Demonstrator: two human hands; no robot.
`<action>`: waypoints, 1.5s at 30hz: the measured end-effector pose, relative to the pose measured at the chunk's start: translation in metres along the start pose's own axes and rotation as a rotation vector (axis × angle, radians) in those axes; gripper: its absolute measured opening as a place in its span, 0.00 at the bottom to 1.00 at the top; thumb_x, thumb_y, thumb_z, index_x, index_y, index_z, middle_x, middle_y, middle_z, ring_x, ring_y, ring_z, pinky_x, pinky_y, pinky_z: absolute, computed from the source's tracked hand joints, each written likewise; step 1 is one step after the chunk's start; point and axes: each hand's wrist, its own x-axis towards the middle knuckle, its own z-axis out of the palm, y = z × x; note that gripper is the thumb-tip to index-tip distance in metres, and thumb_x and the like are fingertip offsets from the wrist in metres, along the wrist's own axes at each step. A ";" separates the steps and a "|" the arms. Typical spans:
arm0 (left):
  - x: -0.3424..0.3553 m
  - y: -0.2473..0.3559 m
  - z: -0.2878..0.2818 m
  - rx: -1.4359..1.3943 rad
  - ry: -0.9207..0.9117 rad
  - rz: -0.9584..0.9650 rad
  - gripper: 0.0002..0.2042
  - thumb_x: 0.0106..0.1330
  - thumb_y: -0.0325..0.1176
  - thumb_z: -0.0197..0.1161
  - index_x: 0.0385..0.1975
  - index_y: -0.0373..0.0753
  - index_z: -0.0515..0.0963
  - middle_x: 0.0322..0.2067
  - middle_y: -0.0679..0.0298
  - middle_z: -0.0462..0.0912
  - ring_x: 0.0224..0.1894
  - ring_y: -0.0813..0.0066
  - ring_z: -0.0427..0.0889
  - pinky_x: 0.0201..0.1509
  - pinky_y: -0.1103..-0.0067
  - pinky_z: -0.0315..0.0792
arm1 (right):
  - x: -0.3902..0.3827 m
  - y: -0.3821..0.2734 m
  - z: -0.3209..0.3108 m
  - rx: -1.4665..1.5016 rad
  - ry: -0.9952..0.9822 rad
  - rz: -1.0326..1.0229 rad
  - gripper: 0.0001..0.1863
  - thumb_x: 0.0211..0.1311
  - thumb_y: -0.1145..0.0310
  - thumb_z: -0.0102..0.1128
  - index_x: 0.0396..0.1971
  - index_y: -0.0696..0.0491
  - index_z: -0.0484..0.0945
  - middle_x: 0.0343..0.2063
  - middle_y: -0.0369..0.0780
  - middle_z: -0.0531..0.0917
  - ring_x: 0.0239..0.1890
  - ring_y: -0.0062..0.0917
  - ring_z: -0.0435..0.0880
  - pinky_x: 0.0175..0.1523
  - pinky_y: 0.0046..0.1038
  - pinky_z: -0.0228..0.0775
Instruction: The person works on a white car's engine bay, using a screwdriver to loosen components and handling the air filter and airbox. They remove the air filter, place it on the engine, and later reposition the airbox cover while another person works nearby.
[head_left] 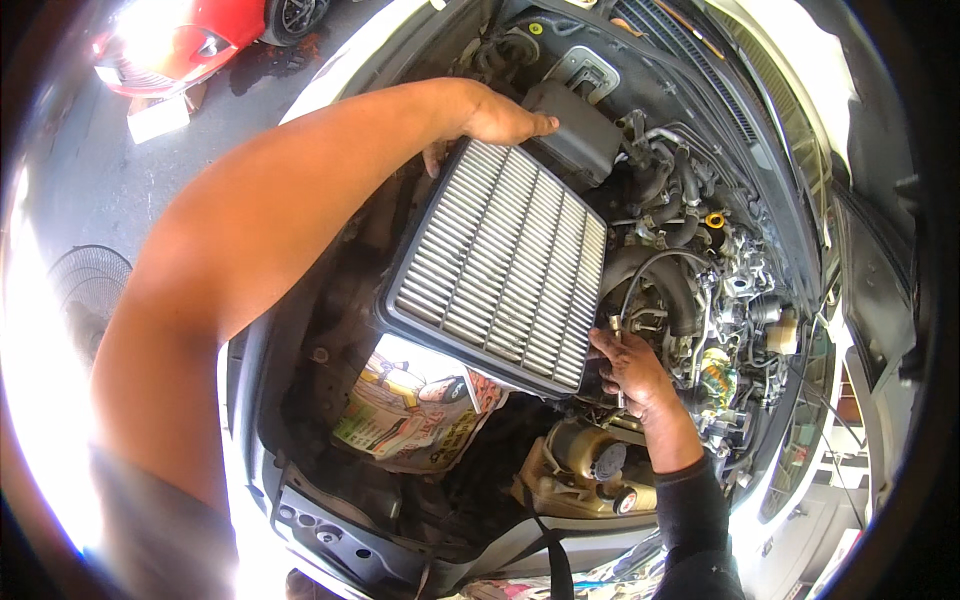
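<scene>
A rectangular pleated air filter (497, 265) with a dark frame sits tilted in the middle of the engine bay. My left hand (490, 118) curls over its upper left corner, thumb stretched along the top edge and fingers down the side. My right hand (632, 370) is closed round a slim metal tool (617, 328) beside the filter's lower right edge. Below the filter lies a printed paper sheet (405, 405). A dark plastic cover (573, 130) is just beyond the filter's top.
Hoses and metal engine parts (680, 240) crowd the right side, with fluid reservoirs (570, 455) at the bottom. The bay's front frame (330, 535) runs along the near edge. A red car (180, 45) and a standing fan (88, 280) are off to the left.
</scene>
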 end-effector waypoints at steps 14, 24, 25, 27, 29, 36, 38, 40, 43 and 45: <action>-0.015 0.011 -0.008 -0.072 -0.074 0.013 0.49 0.71 0.81 0.33 0.84 0.54 0.49 0.82 0.47 0.50 0.82 0.38 0.54 0.75 0.39 0.61 | -0.028 -0.019 -0.007 0.509 -0.029 -0.120 0.23 0.68 0.60 0.74 0.58 0.52 0.80 0.51 0.37 0.85 0.42 0.23 0.82 0.43 0.27 0.77; -0.005 0.006 -0.021 -0.594 0.319 0.237 0.51 0.70 0.79 0.48 0.76 0.35 0.67 0.60 0.48 0.81 0.53 0.59 0.83 0.61 0.64 0.75 | -0.049 -0.014 -0.036 0.908 0.171 -0.357 0.28 0.67 0.58 0.72 0.60 0.57 0.76 0.50 0.44 0.87 0.49 0.35 0.89 0.55 0.39 0.85; -0.003 0.006 -0.021 -0.584 0.383 0.258 0.51 0.70 0.78 0.49 0.75 0.34 0.67 0.60 0.48 0.82 0.53 0.58 0.84 0.62 0.64 0.75 | -0.051 -0.014 -0.041 0.940 0.150 -0.374 0.30 0.68 0.53 0.69 0.60 0.58 0.77 0.51 0.43 0.87 0.50 0.35 0.89 0.57 0.41 0.83; 0.000 0.006 -0.023 -0.518 0.499 0.288 0.49 0.71 0.76 0.49 0.74 0.33 0.68 0.60 0.46 0.83 0.55 0.55 0.85 0.63 0.64 0.75 | -0.051 -0.015 -0.051 0.993 0.170 -0.516 0.30 0.70 0.50 0.66 0.62 0.56 0.77 0.52 0.42 0.87 0.53 0.35 0.88 0.62 0.42 0.80; 0.000 0.005 -0.022 -0.404 0.589 0.294 0.47 0.73 0.74 0.50 0.72 0.31 0.70 0.59 0.41 0.83 0.58 0.51 0.85 0.65 0.64 0.74 | -0.048 -0.023 -0.064 1.004 0.227 -0.632 0.31 0.72 0.47 0.61 0.66 0.52 0.75 0.57 0.43 0.85 0.58 0.37 0.85 0.66 0.46 0.76; -0.002 0.008 -0.008 0.125 0.850 0.413 0.42 0.78 0.65 0.52 0.67 0.25 0.71 0.57 0.32 0.81 0.67 0.39 0.77 0.71 0.60 0.69 | -0.004 -0.084 -0.138 1.049 0.425 -0.851 0.26 0.74 0.49 0.61 0.64 0.47 0.77 0.55 0.38 0.85 0.55 0.32 0.85 0.57 0.37 0.79; -0.001 0.008 -0.007 0.128 0.857 0.417 0.42 0.77 0.65 0.52 0.67 0.24 0.71 0.57 0.31 0.81 0.67 0.39 0.77 0.71 0.60 0.69 | 0.012 -0.100 -0.153 0.986 0.553 -0.890 0.21 0.72 0.51 0.65 0.58 0.45 0.79 0.48 0.32 0.85 0.44 0.22 0.84 0.43 0.26 0.76; -0.001 0.008 -0.007 0.128 0.848 0.416 0.42 0.77 0.66 0.51 0.68 0.24 0.70 0.57 0.31 0.81 0.67 0.39 0.77 0.71 0.60 0.69 | 0.029 -0.111 -0.158 1.025 0.620 -0.864 0.17 0.71 0.53 0.67 0.54 0.42 0.80 0.43 0.27 0.83 0.35 0.15 0.79 0.32 0.22 0.64; -0.001 0.007 -0.007 0.123 0.817 0.426 0.43 0.77 0.66 0.51 0.68 0.23 0.70 0.57 0.31 0.81 0.66 0.39 0.78 0.71 0.60 0.70 | 0.054 -0.123 -0.153 1.143 0.542 -0.886 0.15 0.71 0.49 0.65 0.50 0.40 0.79 0.38 0.28 0.82 0.28 0.15 0.72 0.31 0.22 0.58; -0.002 0.007 -0.005 0.122 0.823 0.455 0.43 0.77 0.66 0.52 0.68 0.23 0.70 0.56 0.31 0.81 0.65 0.38 0.78 0.71 0.60 0.70 | 0.069 -0.133 -0.152 1.266 0.528 -0.874 0.13 0.73 0.49 0.64 0.47 0.40 0.78 0.35 0.29 0.81 0.25 0.16 0.68 0.30 0.23 0.59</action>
